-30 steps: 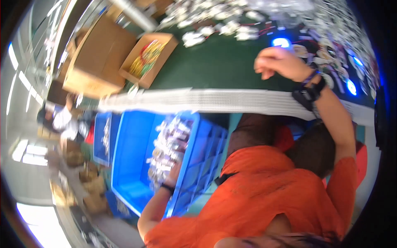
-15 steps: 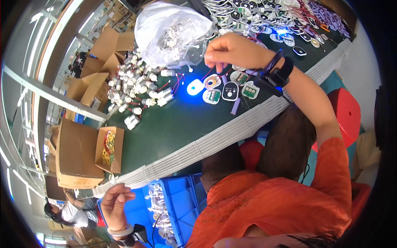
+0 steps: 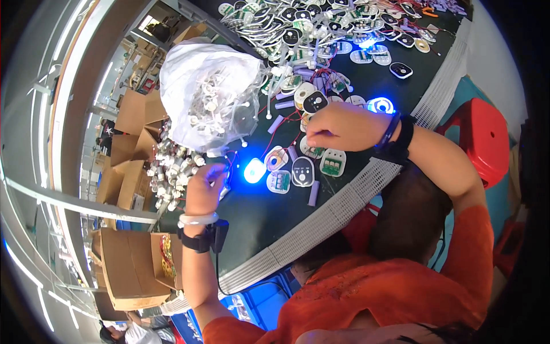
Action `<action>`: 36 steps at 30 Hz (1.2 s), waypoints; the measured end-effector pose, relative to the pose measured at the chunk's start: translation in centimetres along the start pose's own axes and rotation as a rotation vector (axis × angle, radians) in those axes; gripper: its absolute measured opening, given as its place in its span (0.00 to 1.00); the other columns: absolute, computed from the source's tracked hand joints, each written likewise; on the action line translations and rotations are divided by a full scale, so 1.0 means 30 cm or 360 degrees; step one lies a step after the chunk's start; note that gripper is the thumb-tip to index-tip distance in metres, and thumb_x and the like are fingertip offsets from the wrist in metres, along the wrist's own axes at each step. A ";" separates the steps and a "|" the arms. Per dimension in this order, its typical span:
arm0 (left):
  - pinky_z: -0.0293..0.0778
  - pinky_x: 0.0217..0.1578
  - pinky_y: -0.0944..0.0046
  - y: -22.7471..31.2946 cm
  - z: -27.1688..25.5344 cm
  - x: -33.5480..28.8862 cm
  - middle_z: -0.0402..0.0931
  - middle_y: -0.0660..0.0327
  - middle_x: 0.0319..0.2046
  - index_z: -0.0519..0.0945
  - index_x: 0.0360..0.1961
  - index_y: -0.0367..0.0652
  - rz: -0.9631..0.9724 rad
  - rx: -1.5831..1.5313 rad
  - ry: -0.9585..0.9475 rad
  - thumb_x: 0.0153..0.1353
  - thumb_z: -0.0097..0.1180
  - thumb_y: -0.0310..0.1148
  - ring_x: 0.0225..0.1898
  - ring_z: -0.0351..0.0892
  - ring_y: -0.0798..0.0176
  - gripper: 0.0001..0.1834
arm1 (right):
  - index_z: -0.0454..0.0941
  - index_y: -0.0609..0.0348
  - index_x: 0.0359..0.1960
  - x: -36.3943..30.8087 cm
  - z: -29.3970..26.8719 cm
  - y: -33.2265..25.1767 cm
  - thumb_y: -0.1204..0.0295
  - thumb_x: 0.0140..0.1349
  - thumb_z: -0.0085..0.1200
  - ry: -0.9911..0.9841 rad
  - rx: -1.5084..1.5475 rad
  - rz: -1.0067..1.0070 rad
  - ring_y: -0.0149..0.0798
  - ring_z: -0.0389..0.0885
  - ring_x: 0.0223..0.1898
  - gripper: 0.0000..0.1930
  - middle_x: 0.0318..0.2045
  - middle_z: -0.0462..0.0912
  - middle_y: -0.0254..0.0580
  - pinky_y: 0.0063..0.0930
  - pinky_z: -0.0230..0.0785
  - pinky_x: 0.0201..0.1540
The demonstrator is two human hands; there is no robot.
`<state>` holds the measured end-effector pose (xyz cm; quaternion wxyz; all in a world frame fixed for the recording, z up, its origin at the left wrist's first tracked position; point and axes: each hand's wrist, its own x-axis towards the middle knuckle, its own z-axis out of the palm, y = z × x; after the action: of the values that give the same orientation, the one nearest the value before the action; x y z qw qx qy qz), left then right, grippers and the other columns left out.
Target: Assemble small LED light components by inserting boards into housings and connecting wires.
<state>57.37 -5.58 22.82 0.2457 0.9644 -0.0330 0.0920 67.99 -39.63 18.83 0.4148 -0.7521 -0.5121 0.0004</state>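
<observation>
Head view: small electronic parts are spread beneath two bare hands on the dark green counter (image 3: 243,241).

By the left hand (image 3: 207,184), thumb and fingers are drawn together beside a blue-glowing white oval module (image 3: 254,171); the right hand (image 3: 338,127) is half curled farther right. Whether anything is pinched in either cannot be told. The module is set between the hands, near a black-faced white oval panel (image 3: 303,171) and a white-rimmed green circuit board (image 3: 279,182). Light weight, stiffness and a slightly slippery shell may be expected; by the rim it is best grasped, while exposed board components should be judged fragile.
</observation>
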 end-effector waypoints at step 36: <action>0.67 0.19 0.74 -0.108 -0.160 -0.019 0.77 0.62 0.39 0.70 0.55 0.42 -0.0538 -0.2023 0.0651 0.66 0.49 0.41 0.33 0.75 0.71 0.21 | 0.75 0.58 0.28 -0.013 -0.003 -0.016 0.66 0.59 0.50 0.0185 -0.0297 0.0177 0.51 0.78 0.30 0.09 0.23 0.76 0.48 0.43 0.68 0.33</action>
<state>56.40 -0.42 25.32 0.7758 0.5883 0.1174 0.1954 67.48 -39.92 19.02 0.3712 -0.8136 -0.4424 -0.0678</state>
